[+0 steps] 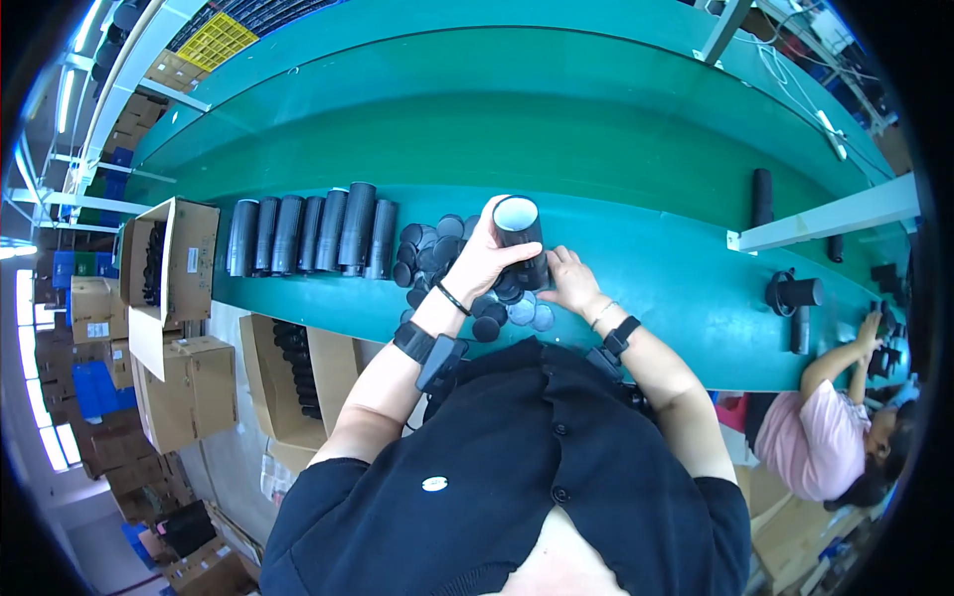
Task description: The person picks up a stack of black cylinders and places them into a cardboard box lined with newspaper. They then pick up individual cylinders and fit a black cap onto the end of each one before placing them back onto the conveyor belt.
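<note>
My left hand (487,256) is wrapped round a black tube (520,250) standing nearly upright over the bench, its pale round top end facing up. My right hand (572,282) is at the tube's lower right side, fingers bent against it and thumb near its base. Just what those fingertips grip is partly hidden. Many loose black discs (427,260) lie in a pile to the left of the tube and under my left wrist. A few greyer, shinier discs (532,314) lie below the tube, near my right thumb.
Several black tubes (303,233) stand in a row on the green bench (656,298) at the left. Open cardboard boxes (268,387) with black parts stand beside the bench. A metal post (835,226) crosses at the right, near a co-worker in a pink shirt (815,442).
</note>
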Action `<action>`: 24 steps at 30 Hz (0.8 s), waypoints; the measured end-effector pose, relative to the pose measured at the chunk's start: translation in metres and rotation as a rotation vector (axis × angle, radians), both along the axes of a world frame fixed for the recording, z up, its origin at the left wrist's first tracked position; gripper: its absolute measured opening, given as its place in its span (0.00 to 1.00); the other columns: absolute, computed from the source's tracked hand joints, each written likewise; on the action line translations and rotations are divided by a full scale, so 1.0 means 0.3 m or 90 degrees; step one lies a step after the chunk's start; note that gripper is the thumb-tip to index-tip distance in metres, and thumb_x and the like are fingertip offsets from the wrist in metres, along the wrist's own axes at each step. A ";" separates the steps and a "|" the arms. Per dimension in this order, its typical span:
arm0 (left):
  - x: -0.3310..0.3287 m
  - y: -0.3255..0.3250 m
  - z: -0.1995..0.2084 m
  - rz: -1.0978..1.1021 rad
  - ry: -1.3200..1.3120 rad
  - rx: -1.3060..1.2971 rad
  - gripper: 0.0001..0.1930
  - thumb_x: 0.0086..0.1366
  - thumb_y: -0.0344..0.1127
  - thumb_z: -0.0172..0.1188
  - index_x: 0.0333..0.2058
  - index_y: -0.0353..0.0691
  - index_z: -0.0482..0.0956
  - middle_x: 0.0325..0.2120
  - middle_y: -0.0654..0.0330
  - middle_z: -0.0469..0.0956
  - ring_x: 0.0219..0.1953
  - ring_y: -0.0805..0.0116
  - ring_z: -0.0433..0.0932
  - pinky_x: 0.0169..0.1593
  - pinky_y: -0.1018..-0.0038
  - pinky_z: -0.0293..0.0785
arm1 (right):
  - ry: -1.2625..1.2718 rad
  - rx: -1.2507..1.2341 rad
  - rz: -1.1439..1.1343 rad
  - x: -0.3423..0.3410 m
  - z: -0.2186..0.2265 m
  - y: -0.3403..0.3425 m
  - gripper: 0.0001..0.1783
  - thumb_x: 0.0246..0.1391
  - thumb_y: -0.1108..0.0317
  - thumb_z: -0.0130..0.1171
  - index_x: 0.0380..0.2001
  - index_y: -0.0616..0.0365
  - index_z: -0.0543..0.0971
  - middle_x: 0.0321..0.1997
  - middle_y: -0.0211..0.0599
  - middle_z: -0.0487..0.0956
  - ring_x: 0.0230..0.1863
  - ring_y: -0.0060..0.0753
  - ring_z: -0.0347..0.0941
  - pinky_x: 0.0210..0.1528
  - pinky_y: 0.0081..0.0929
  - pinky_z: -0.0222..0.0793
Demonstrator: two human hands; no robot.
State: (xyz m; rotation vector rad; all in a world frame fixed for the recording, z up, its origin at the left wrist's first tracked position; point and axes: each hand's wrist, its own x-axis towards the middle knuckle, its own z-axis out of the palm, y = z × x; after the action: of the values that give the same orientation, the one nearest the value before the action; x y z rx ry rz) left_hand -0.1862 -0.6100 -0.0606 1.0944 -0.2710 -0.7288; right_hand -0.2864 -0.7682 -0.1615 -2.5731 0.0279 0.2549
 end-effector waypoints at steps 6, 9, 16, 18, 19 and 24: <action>0.007 0.007 -0.026 0.029 0.106 -0.068 0.24 0.60 0.25 0.61 0.54 0.40 0.65 0.47 0.54 0.73 0.50 0.63 0.73 0.55 0.64 0.71 | -0.027 0.077 -0.057 -0.010 0.017 0.006 0.31 0.34 0.67 0.70 0.46 0.55 0.71 0.46 0.41 0.69 0.53 0.48 0.68 0.51 0.41 0.69; 0.014 0.007 -0.038 0.044 0.159 -0.099 0.20 0.61 0.26 0.59 0.52 0.39 0.67 0.46 0.53 0.73 0.50 0.61 0.74 0.55 0.63 0.71 | -0.027 0.026 0.007 -0.028 -0.086 -0.084 0.33 0.35 0.70 0.69 0.50 0.55 0.71 0.42 0.46 0.71 0.48 0.50 0.71 0.50 0.40 0.70; -0.030 0.022 -0.096 0.001 0.096 -0.061 0.23 0.57 0.20 0.60 0.51 0.40 0.68 0.44 0.55 0.74 0.49 0.62 0.74 0.55 0.66 0.71 | 0.215 1.153 -0.290 -0.201 0.067 -0.275 0.36 0.53 0.65 0.64 0.64 0.53 0.62 0.53 0.42 0.71 0.42 0.29 0.71 0.45 0.24 0.71; -0.059 -0.022 -0.097 -0.071 0.085 -0.051 0.29 0.53 0.17 0.64 0.52 0.42 0.66 0.44 0.59 0.73 0.49 0.66 0.73 0.54 0.69 0.71 | 0.146 1.219 -0.276 -0.256 0.127 -0.276 0.37 0.57 0.60 0.60 0.66 0.53 0.57 0.58 0.46 0.68 0.41 0.30 0.70 0.45 0.22 0.71; -0.076 -0.044 -0.092 -0.103 0.064 -0.006 0.30 0.52 0.18 0.65 0.52 0.42 0.66 0.44 0.61 0.72 0.49 0.69 0.72 0.53 0.70 0.71 | 0.095 1.300 -0.250 -0.273 0.156 -0.271 0.38 0.57 0.60 0.60 0.67 0.52 0.55 0.58 0.49 0.68 0.40 0.31 0.70 0.45 0.23 0.71; -0.128 -0.153 -0.135 -0.250 -0.165 0.124 0.34 0.48 0.25 0.73 0.53 0.42 0.67 0.44 0.66 0.71 0.49 0.75 0.71 0.53 0.75 0.69 | -0.039 1.373 -0.217 -0.343 0.185 -0.304 0.38 0.58 0.56 0.58 0.67 0.49 0.54 0.56 0.57 0.68 0.39 0.35 0.69 0.40 0.29 0.73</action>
State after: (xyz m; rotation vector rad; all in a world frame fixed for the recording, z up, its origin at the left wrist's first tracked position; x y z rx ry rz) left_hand -0.2247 -0.6561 -0.1012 1.3407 -0.6593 -0.9762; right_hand -0.3893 -0.8595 -0.1060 -0.4056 0.0949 -0.0183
